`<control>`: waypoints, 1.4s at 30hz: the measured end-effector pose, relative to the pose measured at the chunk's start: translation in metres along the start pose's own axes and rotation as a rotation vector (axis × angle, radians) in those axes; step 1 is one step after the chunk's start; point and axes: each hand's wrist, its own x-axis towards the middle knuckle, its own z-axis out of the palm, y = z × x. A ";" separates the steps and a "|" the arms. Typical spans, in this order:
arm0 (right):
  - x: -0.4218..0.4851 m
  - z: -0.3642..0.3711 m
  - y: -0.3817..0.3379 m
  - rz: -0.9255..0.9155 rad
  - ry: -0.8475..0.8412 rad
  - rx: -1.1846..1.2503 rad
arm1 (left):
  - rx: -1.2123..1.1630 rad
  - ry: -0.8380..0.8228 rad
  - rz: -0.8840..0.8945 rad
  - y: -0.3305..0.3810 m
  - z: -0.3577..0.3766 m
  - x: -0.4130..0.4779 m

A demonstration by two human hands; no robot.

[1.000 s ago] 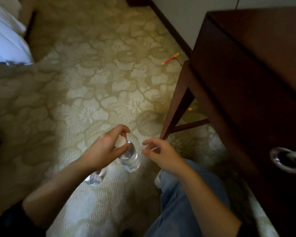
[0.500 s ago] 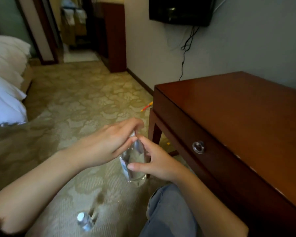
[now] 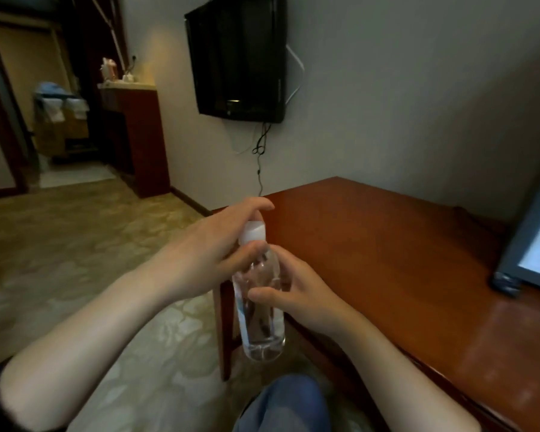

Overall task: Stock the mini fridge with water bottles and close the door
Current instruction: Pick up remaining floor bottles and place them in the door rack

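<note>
Plainly, a clear, cylindrical plastic water bottle (image 3: pixel 259 307) hung nearly upright in the air, just beside the near corner of the glossy, reddish wooden table (image 3: pixel 387 244). The left hand (image 3: pixel 212 254) curled its fingers over the round white cap (image 3: pixel 252 232) and neck. The right hand (image 3: pixel 300 294) wrapped thumb and fingers round the smooth middle of the body. At the table's right edge stood a grey, square-edged corner of the mini fridge (image 3: pixel 526 244). Below lay pale carpet (image 3: pixel 75 275) with a floral pattern.

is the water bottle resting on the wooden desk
No, the water bottle is held in the air beside the wooden desk, the left hand at its neck and the right hand round its body.
</note>
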 end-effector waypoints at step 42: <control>-0.424 -0.207 -0.199 0.128 1.414 -0.725 | -1.155 -0.296 0.575 0.471 0.158 0.129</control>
